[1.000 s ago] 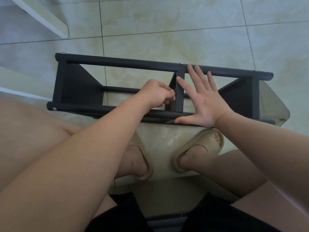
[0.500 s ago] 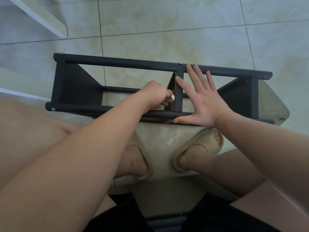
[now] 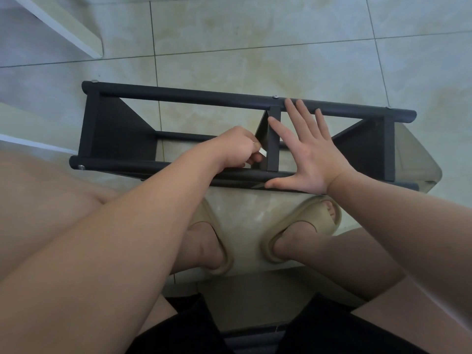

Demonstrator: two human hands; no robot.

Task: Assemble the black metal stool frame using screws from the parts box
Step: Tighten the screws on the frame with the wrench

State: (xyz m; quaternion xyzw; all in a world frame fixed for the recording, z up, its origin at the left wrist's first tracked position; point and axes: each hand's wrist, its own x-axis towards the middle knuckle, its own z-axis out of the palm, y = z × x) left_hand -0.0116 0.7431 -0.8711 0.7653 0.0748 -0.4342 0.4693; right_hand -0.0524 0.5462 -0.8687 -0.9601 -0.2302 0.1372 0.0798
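Black metal frame (image 3: 194, 98) lies on its side on the tiled floor (image 3: 255, 47), just beyond the person's sandals (image 3: 304, 226), in the same place as a second ago. The only change is slight: the left hand (image 3: 237, 146) has rolled a little at the middle crossbar (image 3: 273, 144), which suggests a fastener is being turned there. It is curled tight and pinches a small bright piece (image 3: 253, 142), too small to identify. The right hand (image 3: 309, 154) stays flat and spread wide. Its fingers reach the far rail and its thumb lies on the near rail, bracing the frame. Judgement: this joint is mid-tightening. Two long rails, end panels and the crossbar appear joined. Screw heads (image 3: 275, 97) show on the rails. No parts box is in view.
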